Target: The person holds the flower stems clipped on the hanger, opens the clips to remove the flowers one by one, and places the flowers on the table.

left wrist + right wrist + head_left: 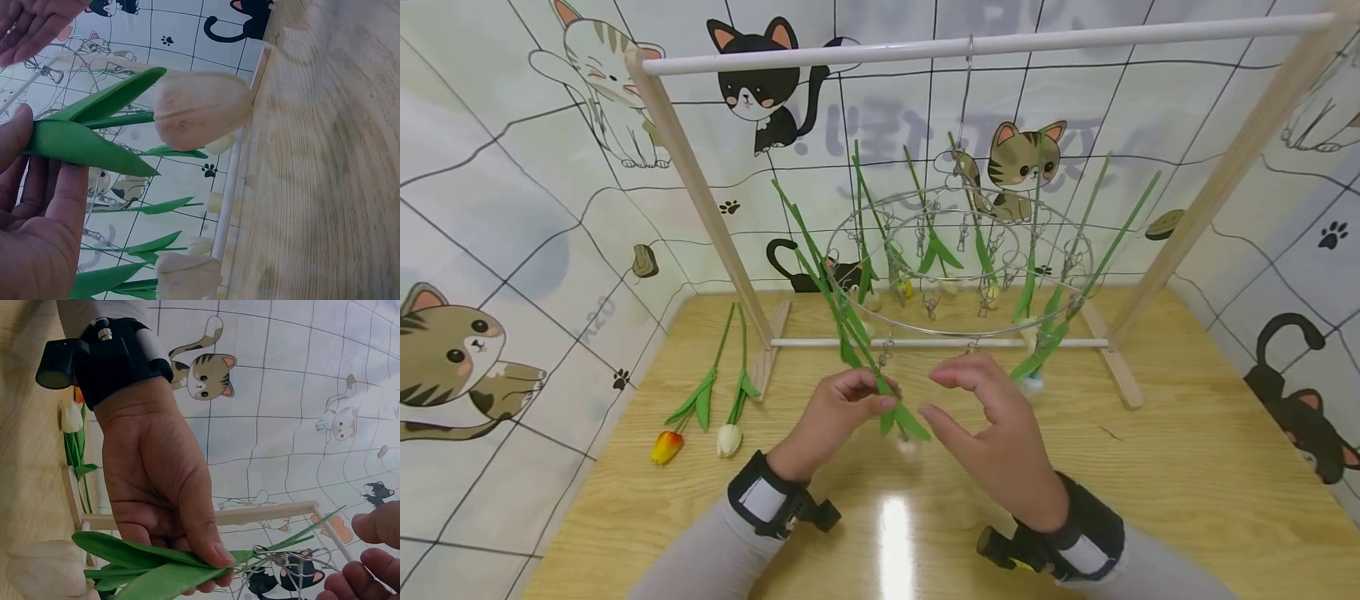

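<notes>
My left hand (pixel 835 412) pinches a white artificial tulip (pixel 200 109) by its green leaves and stem, between thumb and fingers. The bloom points down, and its stem rises toward the near left of a round wire hanger with clips (pixel 958 332). To the right of that tulip is my right hand (pixel 1000 437), its thumb and fingers spread apart, holding nothing. Several other tulips hang bloom-down around the hanger, among them one with a pale blue bloom (pixel 1033 383). Whether a clip grips the held tulip's stem is hard to tell.
A wooden rack (pixel 696 187) stands on the table, and the wire hanger hooks over its white top bar (pixel 880 53). On the table at left lie a yellow-orange tulip (pixel 667 447) and a white tulip (pixel 728 440). Cat-print sheeting covers the walls behind and at both sides.
</notes>
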Available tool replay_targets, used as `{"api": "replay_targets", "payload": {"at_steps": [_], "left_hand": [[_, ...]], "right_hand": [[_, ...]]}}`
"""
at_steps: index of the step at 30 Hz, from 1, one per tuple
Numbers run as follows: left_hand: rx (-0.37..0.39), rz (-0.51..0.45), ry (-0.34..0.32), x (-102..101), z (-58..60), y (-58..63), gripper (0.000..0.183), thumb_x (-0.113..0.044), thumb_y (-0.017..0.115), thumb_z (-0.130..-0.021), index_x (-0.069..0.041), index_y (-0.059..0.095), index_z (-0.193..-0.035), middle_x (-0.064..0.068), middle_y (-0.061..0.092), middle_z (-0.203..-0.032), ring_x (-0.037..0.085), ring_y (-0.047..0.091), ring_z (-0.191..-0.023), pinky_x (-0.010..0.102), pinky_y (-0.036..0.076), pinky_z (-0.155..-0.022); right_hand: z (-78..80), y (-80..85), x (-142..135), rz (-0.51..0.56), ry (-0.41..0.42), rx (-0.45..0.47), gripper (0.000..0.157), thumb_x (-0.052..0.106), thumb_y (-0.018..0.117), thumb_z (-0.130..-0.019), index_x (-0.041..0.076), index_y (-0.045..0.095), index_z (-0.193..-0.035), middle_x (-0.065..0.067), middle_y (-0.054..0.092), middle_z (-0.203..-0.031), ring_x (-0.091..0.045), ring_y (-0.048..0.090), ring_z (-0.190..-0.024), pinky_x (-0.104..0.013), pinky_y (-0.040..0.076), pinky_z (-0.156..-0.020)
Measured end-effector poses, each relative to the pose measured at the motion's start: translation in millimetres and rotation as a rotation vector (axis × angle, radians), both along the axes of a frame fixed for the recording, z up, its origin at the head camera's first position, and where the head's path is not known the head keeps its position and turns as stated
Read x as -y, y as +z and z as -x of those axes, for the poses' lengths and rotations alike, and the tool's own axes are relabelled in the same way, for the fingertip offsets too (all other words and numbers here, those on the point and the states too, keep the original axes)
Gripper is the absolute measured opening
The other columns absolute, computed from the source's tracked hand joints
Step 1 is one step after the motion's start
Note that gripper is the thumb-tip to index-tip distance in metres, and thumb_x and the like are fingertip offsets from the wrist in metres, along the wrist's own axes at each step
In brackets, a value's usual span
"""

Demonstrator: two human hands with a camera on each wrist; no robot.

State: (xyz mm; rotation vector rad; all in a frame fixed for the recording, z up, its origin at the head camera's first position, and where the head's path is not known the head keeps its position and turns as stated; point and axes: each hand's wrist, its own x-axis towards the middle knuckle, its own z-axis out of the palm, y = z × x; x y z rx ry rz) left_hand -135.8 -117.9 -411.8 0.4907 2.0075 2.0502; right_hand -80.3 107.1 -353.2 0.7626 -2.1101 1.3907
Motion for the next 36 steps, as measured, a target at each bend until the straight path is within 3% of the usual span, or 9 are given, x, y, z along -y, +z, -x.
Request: {"api": "replay_targets", "payload": {"at_steps": [5,11,14,19,26,36], "left_hand": [[-0.014,0.032,0.009,-5,-3.0,1.0,0.021,-0.014,0.077,-0.094,0.000,0.072,-0.109,-0.006,0.077,-0.103,0.015,0.070,-0.105,0.032,0.055,-0.095],[-0.035,0.032,0.003,-12,-6.3,0.7,0.020,-0.007,0.076,-0.093,0.003,0.072,-0.110,-0.008,0.076,-0.101,0.011,0.070,-0.102,0.031,0.057,-0.094],[-0.037,0.027,-0.006,-15,-8.2,1.4,0.020,-0.005,0.076,-0.093,0.004,0.071,-0.109,0.000,0.076,-0.105,0.011,0.070,-0.103,0.030,0.058,-0.095],[-0.024,0.047,-0.009,-17,-10.6,1.7,0.020,-0.005,0.076,-0.092,0.003,0.071,-0.110,0.016,0.076,-0.114,0.011,0.071,-0.105,0.030,0.058,-0.097],[-0.024,0.049,-0.027,-18,-12.7,1.3,0.019,-0.006,0.074,-0.094,0.003,0.070,-0.110,0.027,0.071,-0.119,0.010,0.071,-0.106,0.029,0.057,-0.097],[-0.025,0.039,-0.028,-18,-13.1,0.8,0.018,-0.007,0.073,-0.095,0.002,0.071,-0.111,0.027,0.071,-0.118,0.012,0.070,-0.108,0.031,0.057,-0.099]], "right_hand": [[13.7,-2.8,13,0.069,0.062,0.198,0.038,-0.001,0.079,-0.089,0.000,0.064,-0.124,-0.009,0.067,-0.123,-0.019,0.065,-0.114,-0.021,0.053,-0.103],[32.3,-6.3,22,0.252,0.156,0.443,0.036,0.001,0.072,-0.095,-0.004,0.058,-0.128,-0.017,0.065,-0.125,-0.021,0.066,-0.113,-0.024,0.056,-0.100],[37.1,-8.9,24,0.316,0.168,0.542,0.036,0.003,0.071,-0.097,-0.002,0.058,-0.129,-0.016,0.066,-0.122,-0.016,0.067,-0.109,-0.024,0.058,-0.095],[43.0,-11.7,24,0.402,0.195,0.677,0.028,0.010,0.072,-0.097,0.002,0.060,-0.121,-0.002,0.069,-0.111,-0.014,0.067,-0.106,-0.023,0.057,-0.089],[47.5,-15.0,21,0.512,0.308,0.688,0.018,0.003,0.069,-0.098,0.006,0.059,-0.113,0.003,0.068,-0.104,-0.012,0.068,-0.100,-0.023,0.058,-0.087],[48.5,-16.4,19,0.527,0.325,0.650,0.016,0.000,0.067,-0.098,0.008,0.060,-0.111,0.004,0.068,-0.103,-0.011,0.068,-0.098,-0.025,0.060,-0.089]]}}
